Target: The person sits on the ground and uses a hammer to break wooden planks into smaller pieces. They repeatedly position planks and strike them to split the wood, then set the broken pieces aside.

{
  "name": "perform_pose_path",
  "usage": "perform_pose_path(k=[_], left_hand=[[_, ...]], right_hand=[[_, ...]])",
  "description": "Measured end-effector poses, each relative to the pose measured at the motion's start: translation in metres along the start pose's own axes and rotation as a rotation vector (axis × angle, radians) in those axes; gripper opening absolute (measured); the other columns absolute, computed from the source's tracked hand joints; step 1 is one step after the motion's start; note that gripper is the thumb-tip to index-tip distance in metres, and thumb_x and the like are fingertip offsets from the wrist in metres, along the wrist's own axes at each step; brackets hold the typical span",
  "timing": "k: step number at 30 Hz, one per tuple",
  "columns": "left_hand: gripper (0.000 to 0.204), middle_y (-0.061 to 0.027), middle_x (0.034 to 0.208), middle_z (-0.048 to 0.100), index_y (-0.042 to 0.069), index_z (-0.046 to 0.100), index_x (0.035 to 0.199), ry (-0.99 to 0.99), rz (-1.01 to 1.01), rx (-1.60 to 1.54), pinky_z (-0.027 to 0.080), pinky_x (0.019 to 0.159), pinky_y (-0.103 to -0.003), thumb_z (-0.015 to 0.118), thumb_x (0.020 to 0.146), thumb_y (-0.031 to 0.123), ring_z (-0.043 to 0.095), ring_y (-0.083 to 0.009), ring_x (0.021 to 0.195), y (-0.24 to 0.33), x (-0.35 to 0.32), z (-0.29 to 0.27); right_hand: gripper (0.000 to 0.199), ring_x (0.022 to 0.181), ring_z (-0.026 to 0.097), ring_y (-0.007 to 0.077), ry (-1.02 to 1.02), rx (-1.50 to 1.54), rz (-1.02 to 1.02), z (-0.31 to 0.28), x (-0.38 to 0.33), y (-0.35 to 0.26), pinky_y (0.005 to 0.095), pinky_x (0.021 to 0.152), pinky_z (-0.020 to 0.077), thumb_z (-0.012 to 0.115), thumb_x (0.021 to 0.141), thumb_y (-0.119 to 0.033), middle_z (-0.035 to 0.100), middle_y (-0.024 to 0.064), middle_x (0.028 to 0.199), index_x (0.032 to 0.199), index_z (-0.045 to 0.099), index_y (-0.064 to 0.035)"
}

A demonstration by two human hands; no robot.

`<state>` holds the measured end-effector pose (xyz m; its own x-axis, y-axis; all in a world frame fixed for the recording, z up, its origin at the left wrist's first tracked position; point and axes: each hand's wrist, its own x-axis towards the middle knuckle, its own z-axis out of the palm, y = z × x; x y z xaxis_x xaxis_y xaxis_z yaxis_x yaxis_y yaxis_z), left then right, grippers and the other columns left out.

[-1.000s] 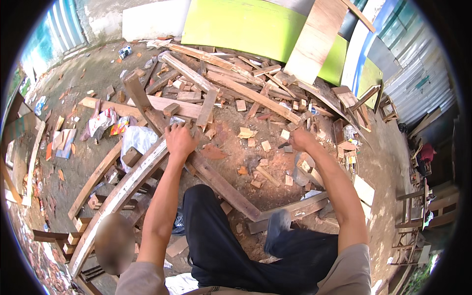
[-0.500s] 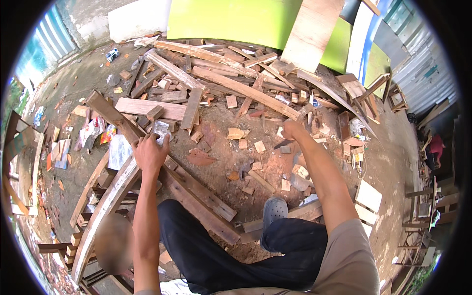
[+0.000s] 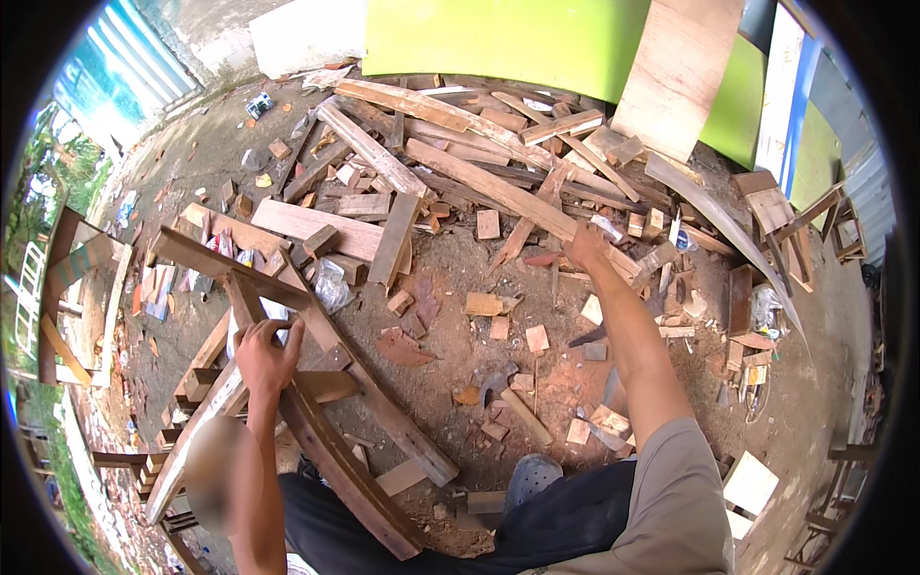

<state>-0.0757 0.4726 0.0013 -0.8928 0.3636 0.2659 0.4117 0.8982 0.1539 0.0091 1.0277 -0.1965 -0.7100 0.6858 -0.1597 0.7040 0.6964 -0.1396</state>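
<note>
Two hands: left hand (image 3: 264, 355) fingers grip one wooden frame (image 3: 287, 383); right hand (image 3: 585, 244) fingers unclear.

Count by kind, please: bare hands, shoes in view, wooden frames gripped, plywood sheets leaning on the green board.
Bare hands: 2, left hand and right hand
Shoe, a grey clog: 1
Gripped wooden frame: 1
Leaning plywood sheet: 1
Total: 5
</note>
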Motion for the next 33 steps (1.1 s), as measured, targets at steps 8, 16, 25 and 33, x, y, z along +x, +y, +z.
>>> perform_pose_path(k=[8, 16, 25, 33], left_hand=[[0.031, -0.0098, 0.080, 0.069, 0.005, 0.070, 0.079, -0.001, -0.053, -0.019, 0.041, 0.088, -0.038, 0.071, 0.082, 0.036, 0.064, -0.0277, 0.081, -0.005, -0.001, 0.009], [0.031, -0.0094, 0.076, 0.067, 0.005, 0.070, 0.079, -0.001, -0.003, 0.050, 0.042, 0.085, -0.038, 0.071, 0.082, 0.036, 0.061, -0.0274, 0.075, 0.003, 0.001, 0.004], [0.031, -0.0099, 0.077, 0.067, 0.004, 0.070, 0.079, 0.011, 0.002, 0.067, 0.044, 0.080, -0.036, 0.071, 0.083, 0.035, 0.061, -0.0276, 0.073, 0.009, 0.001, 0.005], [0.031, -0.0094, 0.077, 0.067, 0.004, 0.069, 0.079, 0.000, 0.011, 0.077, 0.043, 0.082, -0.037, 0.070, 0.084, 0.034, 0.061, -0.0280, 0.074, 0.001, 0.002, 0.010]], right_hand=[[0.080, 0.120, 0.054, 0.0407, -0.093, 0.011, -0.083, 0.027, 0.052, 0.003, 0.0559, 0.101, 0.0387, 0.068, 0.080, -0.055, 0.060, 0.0246, 0.122, 0.132, 0.047, 0.0017], [0.078, 0.106, 0.063, 0.0383, -0.089, 0.108, -0.125, 0.027, 0.056, 0.004, 0.0498, 0.091, 0.0498, 0.073, 0.075, -0.057, 0.065, 0.0243, 0.111, 0.122, 0.052, 0.0023], [0.079, 0.094, 0.067, 0.0375, 0.014, 0.065, -0.317, 0.031, 0.003, -0.015, 0.0463, 0.080, 0.0552, 0.078, 0.072, -0.052, 0.065, 0.0214, 0.103, 0.119, 0.049, 0.0042], [0.077, 0.106, 0.058, 0.0324, 0.147, 0.082, -0.360, 0.060, -0.028, -0.006, 0.0441, 0.091, 0.0480, 0.061, 0.084, -0.062, 0.060, 0.0207, 0.113, 0.119, 0.049, 0.0059]])
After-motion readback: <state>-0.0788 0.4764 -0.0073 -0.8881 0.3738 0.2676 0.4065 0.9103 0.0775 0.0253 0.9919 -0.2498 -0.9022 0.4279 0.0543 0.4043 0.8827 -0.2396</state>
